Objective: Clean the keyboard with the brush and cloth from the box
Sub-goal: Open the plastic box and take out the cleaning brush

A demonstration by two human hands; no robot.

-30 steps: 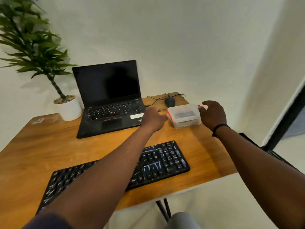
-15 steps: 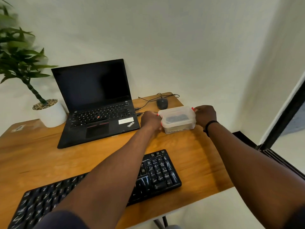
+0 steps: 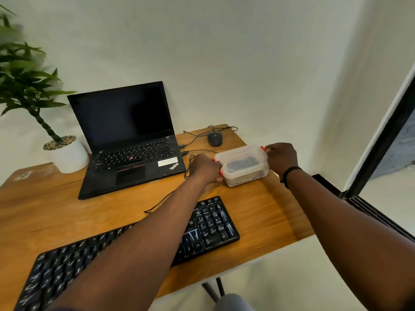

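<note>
- The left hand [image 3: 206, 168] gripped the left end of the box [image 3: 243, 163], its fingers curled against the red latch on that side.
- The right hand [image 3: 281, 158] held the box's right end, fingers wrapped around the red latch at the far right corner; a dark band circled that wrist.
- The box was a clear plastic container with its lid on, sitting on the tabletop [image 3: 265, 212] toward the right rear, between the two hands.
- Dark contents showed through the lid and walls; the brush and cloth could not be told apart inside it.
- The keyboard [image 3: 211, 225], black, lay on the near part of the tabletop, running from the lower left toward the middle; the left forearm crossed above it and hid its centre.
- The box stood well apart from the keyboard, farther from the person.
- A black laptop [image 3: 125, 140] stood open with a dark screen, to the left of the box and behind the keyboard.
- A dark mouse [image 3: 215, 138] rested just behind the box near the rear edge, and thin black cables ran from the laptop's right side.
- A potted plant [image 3: 65, 153] in a white pot stood at the laptop's left, against the pale wall.
</note>
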